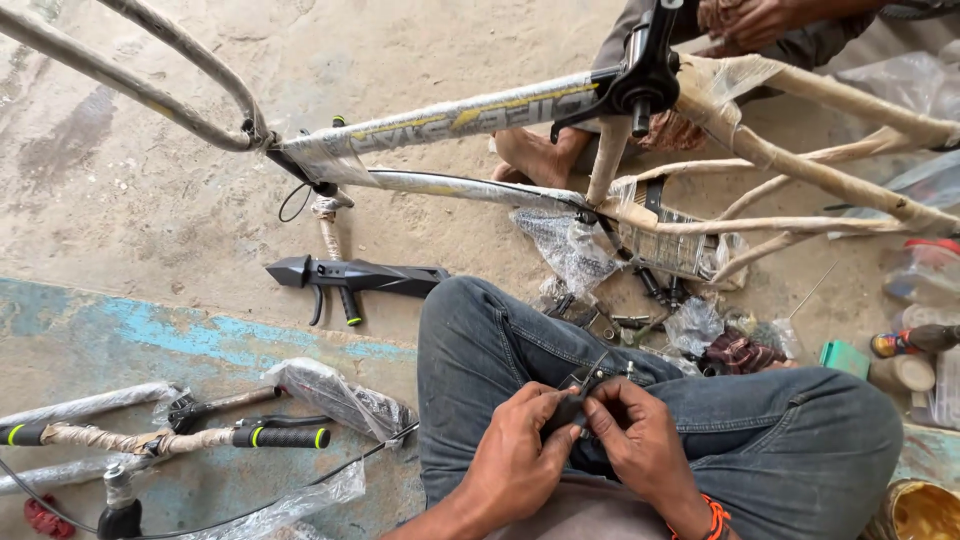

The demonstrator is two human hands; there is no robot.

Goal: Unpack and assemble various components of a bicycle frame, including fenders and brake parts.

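Note:
My left hand (520,450) and my right hand (635,435) meet over my jeans-clad lap, and together they pinch a small black bicycle part (578,395) with thin metal pieces sticking up from it. Fingers of both hands close around it. A thin black cable (330,472) runs from the lap area off to the lower left. In front of me lies a paper-wrapped bicycle frame (450,118), with its black clamp (648,85) at top centre.
A black plastic guard (355,275) lies on the concrete. Wrapped handlebars with black grips (280,437) lie lower left. Small bolts and plastic bags (640,310) litter the floor by my knee. Bottles and tins (915,345) stand at right. Another person's hand (755,20) and foot (535,158) appear behind the frame.

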